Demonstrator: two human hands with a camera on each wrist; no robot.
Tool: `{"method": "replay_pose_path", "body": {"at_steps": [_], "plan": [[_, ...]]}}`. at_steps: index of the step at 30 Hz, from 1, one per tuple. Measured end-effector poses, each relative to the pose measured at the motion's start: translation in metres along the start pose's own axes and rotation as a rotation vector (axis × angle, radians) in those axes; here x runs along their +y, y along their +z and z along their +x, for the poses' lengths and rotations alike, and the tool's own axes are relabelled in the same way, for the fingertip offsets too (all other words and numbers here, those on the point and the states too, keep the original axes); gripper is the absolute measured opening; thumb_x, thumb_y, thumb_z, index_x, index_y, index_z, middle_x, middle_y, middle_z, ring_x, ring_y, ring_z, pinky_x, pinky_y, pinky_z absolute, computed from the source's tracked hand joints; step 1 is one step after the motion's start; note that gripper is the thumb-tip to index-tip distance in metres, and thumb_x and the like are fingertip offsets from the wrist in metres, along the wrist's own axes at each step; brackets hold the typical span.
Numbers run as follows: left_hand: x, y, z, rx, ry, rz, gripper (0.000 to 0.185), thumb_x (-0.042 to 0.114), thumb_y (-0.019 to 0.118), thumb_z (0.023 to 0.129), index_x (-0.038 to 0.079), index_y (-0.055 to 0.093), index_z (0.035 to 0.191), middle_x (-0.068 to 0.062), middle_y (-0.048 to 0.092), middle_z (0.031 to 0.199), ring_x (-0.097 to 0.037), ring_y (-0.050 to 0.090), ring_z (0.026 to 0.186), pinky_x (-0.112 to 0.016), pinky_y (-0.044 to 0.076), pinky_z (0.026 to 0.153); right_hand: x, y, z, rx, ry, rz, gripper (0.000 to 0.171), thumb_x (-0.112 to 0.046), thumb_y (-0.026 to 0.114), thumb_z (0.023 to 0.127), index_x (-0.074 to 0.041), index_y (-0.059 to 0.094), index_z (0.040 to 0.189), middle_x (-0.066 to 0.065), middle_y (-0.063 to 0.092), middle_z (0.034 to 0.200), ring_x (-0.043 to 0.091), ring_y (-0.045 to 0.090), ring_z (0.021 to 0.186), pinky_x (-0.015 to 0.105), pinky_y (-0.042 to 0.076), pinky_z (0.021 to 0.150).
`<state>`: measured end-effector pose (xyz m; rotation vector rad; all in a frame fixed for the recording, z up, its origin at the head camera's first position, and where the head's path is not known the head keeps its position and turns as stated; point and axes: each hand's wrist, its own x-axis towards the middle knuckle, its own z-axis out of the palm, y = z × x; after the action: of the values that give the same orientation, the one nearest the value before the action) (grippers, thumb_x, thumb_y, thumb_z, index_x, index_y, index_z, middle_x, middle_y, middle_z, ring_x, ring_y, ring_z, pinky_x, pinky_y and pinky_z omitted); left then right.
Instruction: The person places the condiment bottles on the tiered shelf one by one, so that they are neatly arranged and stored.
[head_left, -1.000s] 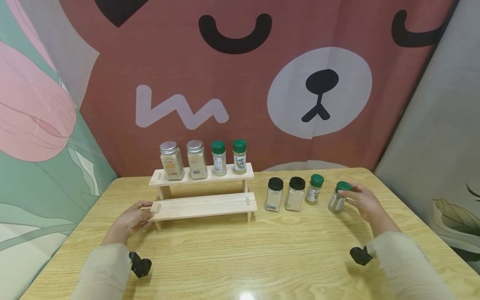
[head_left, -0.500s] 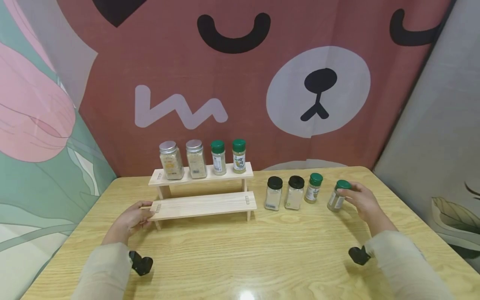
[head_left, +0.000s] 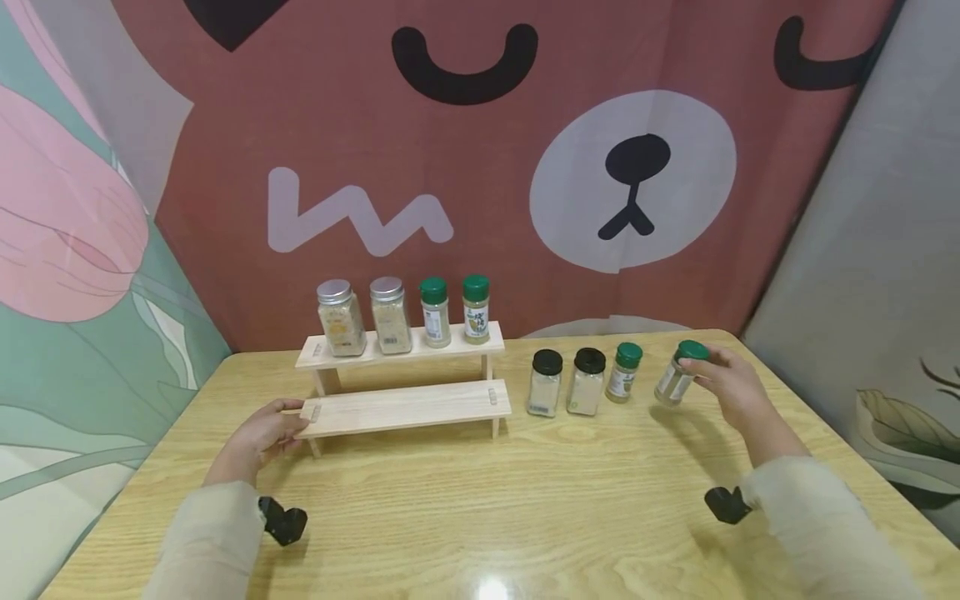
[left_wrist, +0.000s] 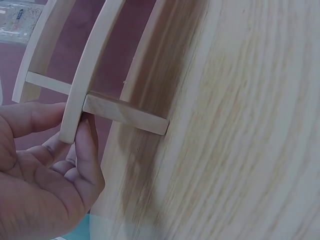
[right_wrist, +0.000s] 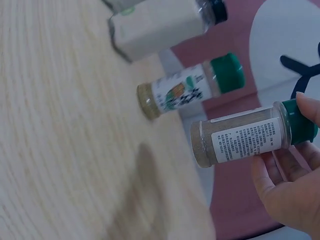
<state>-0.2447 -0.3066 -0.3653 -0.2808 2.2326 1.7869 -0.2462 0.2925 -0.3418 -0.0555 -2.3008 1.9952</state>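
Note:
My right hand [head_left: 735, 387] grips a green-capped spice jar [right_wrist: 245, 137] by its cap, thumb on one side and fingers on the other. The jar is tilted and raised off the table, with its shadow below it. With thumb and fingers, my left hand [left_wrist: 55, 175] pinches the left end of the lower shelf [head_left: 405, 408] of a two-step wooden rack. On the upper shelf [head_left: 405, 358] stand two silver-lidded jars [head_left: 342, 321] and two green-capped spice jars [head_left: 476, 312]. To the left of the held jar stands another green-capped jar [head_left: 622, 375].
Two black-lidded jars [head_left: 545, 385] stand upright on the wooden table [head_left: 420, 517], between the rack and the green-capped jars. A printed curtain [head_left: 352, 133] hangs behind the table's back edge. Black wrist cameras [head_left: 282, 521] are strapped to both sleeves.
My right hand has lifted the green-capped spice jar from the table, and it now tilts. The left hand keeps its pinch on the shelf end. The head view has shifted slightly.

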Motion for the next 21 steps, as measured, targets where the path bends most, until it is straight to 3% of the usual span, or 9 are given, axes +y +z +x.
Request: {"method": "replay_pose_path", "body": {"at_steps": [5, 10, 21], "plan": [[0.002, 0.001, -0.001, 0.003, -0.007, 0.002, 0.054, 0.001, 0.048, 0.083, -0.008, 0.019, 0.127, -0.011, 0.04, 0.095, -0.011, 0.045, 0.068, -0.027, 0.044, 0.065, -0.014, 0.004, -0.004, -0.036, -0.058, 0.095, 0.02, -0.017, 0.06, 0.082, -0.016, 0.048, 0.098, -0.011, 0.051, 0.091, -0.003, 0.049, 0.084, 0.021, 0.036, 0.083], [0.001, 0.0, -0.001, 0.007, -0.008, 0.006, 0.054, 0.001, 0.049, 0.083, -0.009, 0.02, 0.127, -0.011, 0.04, 0.097, -0.01, 0.046, 0.067, -0.027, 0.044, 0.064, -0.028, 0.012, -0.009, -0.056, -0.096, 0.119, 0.02, -0.015, 0.059, 0.082, -0.015, 0.048, 0.099, -0.007, 0.048, 0.095, 0.0, 0.05, 0.085, 0.015, 0.037, 0.076], [0.0, 0.001, 0.001, 0.016, -0.003, 0.01, 0.054, 0.001, 0.048, 0.082, -0.009, 0.019, 0.127, -0.014, 0.039, 0.1, -0.01, 0.047, 0.067, -0.027, 0.044, 0.065, -0.059, 0.036, -0.018, -0.118, -0.198, 0.234, 0.016, -0.007, 0.058, 0.082, -0.014, 0.054, 0.096, -0.006, 0.055, 0.088, 0.005, 0.052, 0.082, 0.016, 0.041, 0.074]]}}
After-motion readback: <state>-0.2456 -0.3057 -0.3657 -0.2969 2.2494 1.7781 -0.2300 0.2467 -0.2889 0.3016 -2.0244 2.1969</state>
